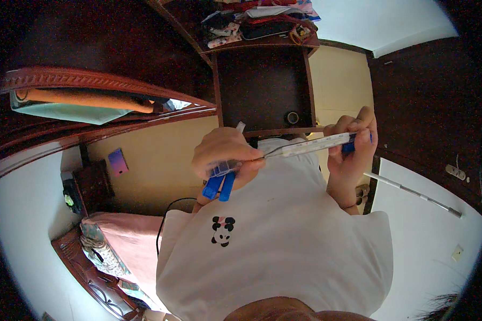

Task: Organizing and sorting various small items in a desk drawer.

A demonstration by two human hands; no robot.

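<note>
A slim, pale tube with printed marks (318, 144) lies slantwise in front of my chest, between my two hands. My right hand (353, 152) is closed round its right end, where a blue part shows among the fingers. At the other end the tube narrows to a thin tip, and the thumb and fingertips of my left hand (222, 150) pinch there. The same left hand also has clear plastic pieces (225, 168) with blue strips (219, 186) hanging below its fingers. How many pieces there are is hidden by the hand.
Ahead of me a dark wooden drawer (262, 80) is pulled out, with a roll of tape (292, 117) inside. Above it, folded clothes (257, 24) fill a shelf. A pink-covered bed (128, 241) stands at lower left; a white pole (412, 193) is at right.
</note>
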